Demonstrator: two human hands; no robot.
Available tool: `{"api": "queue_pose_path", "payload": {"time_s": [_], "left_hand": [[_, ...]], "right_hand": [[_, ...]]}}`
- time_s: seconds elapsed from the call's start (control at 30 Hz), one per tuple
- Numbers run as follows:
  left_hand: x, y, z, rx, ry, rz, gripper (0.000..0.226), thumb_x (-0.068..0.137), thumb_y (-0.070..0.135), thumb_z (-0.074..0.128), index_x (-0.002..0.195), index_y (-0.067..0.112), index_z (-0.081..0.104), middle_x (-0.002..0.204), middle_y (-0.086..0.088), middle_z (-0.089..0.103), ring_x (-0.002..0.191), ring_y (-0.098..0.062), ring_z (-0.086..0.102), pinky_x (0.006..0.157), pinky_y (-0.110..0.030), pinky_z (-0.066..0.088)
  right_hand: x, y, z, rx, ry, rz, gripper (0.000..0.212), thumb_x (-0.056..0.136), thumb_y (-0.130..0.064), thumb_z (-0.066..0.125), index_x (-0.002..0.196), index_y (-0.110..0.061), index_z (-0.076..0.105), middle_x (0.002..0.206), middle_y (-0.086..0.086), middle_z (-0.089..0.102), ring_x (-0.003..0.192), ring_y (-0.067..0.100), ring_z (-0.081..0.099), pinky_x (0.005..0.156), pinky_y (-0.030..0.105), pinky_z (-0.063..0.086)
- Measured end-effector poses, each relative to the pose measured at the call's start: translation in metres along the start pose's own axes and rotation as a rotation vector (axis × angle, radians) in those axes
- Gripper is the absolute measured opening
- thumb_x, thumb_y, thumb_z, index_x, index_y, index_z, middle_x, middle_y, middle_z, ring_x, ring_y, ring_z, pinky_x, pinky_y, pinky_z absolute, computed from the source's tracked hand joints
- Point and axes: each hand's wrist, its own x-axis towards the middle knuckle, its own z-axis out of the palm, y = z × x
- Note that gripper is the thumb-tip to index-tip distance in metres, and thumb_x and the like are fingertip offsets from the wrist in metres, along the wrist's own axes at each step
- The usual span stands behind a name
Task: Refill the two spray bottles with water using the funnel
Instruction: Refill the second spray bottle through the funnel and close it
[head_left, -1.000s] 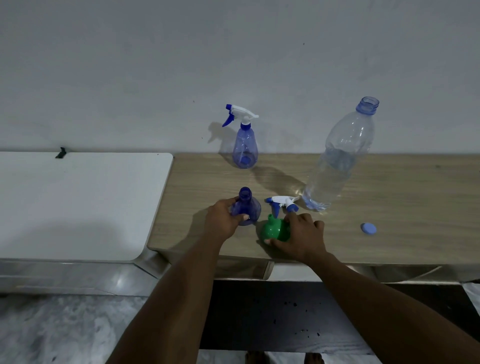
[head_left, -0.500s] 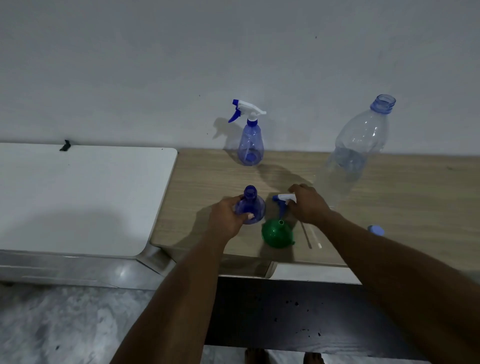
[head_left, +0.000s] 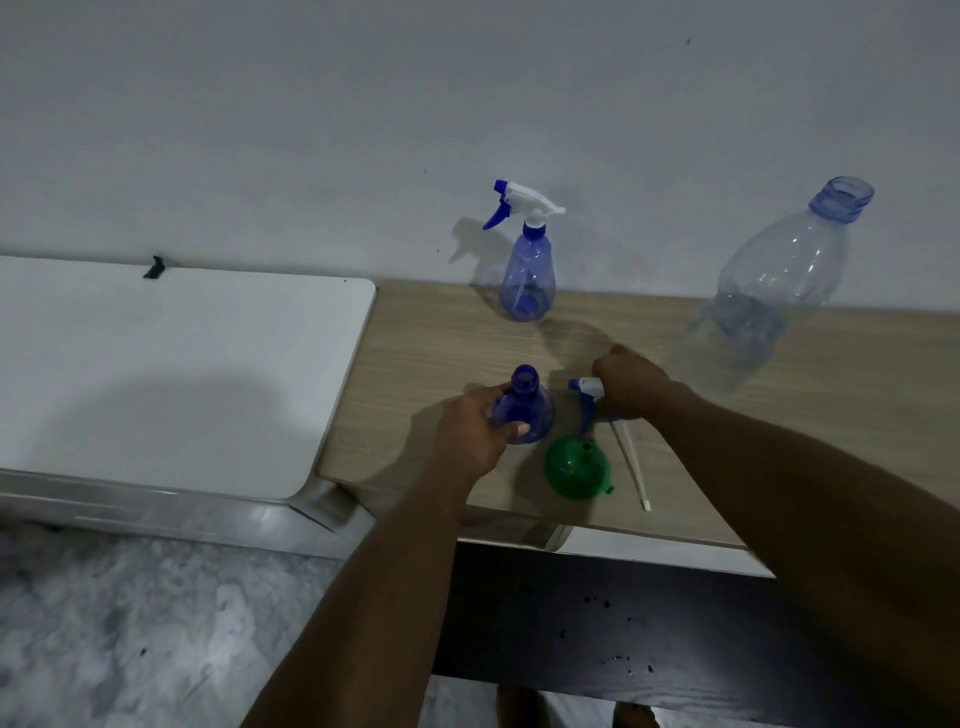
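My left hand grips a small blue spray bottle that stands upright with its neck uncovered, near the front of the wooden table. Just to its right, my right hand is closed on the loose white and blue spray head, whose thin white dip tube trails toward the table's front edge. The green funnel lies on the table between my hands, nearer the edge. A second blue spray bottle, with its head on, stands by the wall. The large clear water bottle, uncapped, stands at the back right.
A white tabletop adjoins the wooden table on the left. A plain wall rises right behind both. A dark panel sits below the table's front edge, with marbled floor underneath.
My right hand left the funnel, moved back and took hold of the spray head, lifting it a little. The funnel now lies uncovered. My left hand stayed on the open bottle.
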Motion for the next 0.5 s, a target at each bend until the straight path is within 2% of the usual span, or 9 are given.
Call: {"api": "queue_pose_path", "payload": {"time_s": [0.1,0.2,0.3,0.43,0.5], "left_hand": [[0.001,0.001,0.0,0.007,-0.002,0.003,0.061,0.073,0.019,0.085,0.13,0.023,0.063,0.104,0.006,0.064,0.094,-0.021,0.068,0.093,-0.04,0.054],[0.002,0.004,0.0,0.025,-0.01,0.009,0.061,0.074,0.02,0.085,0.131,0.023,0.063,0.11,0.001,0.069,0.093,-0.016,0.065,0.088,-0.029,0.051],[0.002,0.011,0.0,0.059,-0.017,0.013,0.058,0.077,0.019,0.083,0.131,0.02,0.063,0.114,-0.002,0.069,0.092,-0.011,0.06,0.08,-0.02,0.042],[0.001,0.017,0.003,0.072,-0.034,0.008,0.052,0.078,0.014,0.081,0.128,0.017,0.064,0.109,-0.003,0.07,0.097,-0.018,0.064,0.076,-0.018,0.038],[0.001,0.018,0.004,0.084,-0.024,0.018,0.054,0.078,0.016,0.081,0.129,0.021,0.064,0.109,-0.002,0.072,0.101,-0.021,0.065,0.077,-0.02,0.039]], "right_hand": [[-0.009,-0.004,-0.029,0.03,0.011,-0.015,0.041,0.088,-0.031,0.066,0.118,-0.006,0.055,0.117,0.02,0.057,0.102,0.037,0.061,0.08,0.037,0.05],[-0.02,-0.007,-0.065,0.021,0.065,-0.05,0.046,0.086,-0.028,0.069,0.122,-0.009,0.047,0.115,0.018,0.061,0.097,0.035,0.062,0.076,0.04,0.051],[-0.037,-0.014,-0.102,0.075,0.213,-0.097,0.046,0.088,-0.029,0.068,0.122,-0.012,0.043,0.11,0.019,0.06,0.092,0.036,0.061,0.073,0.04,0.051],[-0.06,-0.029,-0.137,0.227,0.434,-0.14,0.047,0.088,-0.03,0.07,0.124,-0.016,0.042,0.099,0.009,0.058,0.083,0.029,0.058,0.069,0.037,0.048],[-0.071,-0.039,-0.147,0.268,0.504,-0.171,0.047,0.09,-0.03,0.069,0.126,-0.016,0.042,0.096,0.005,0.055,0.081,0.026,0.058,0.067,0.036,0.049]]}}
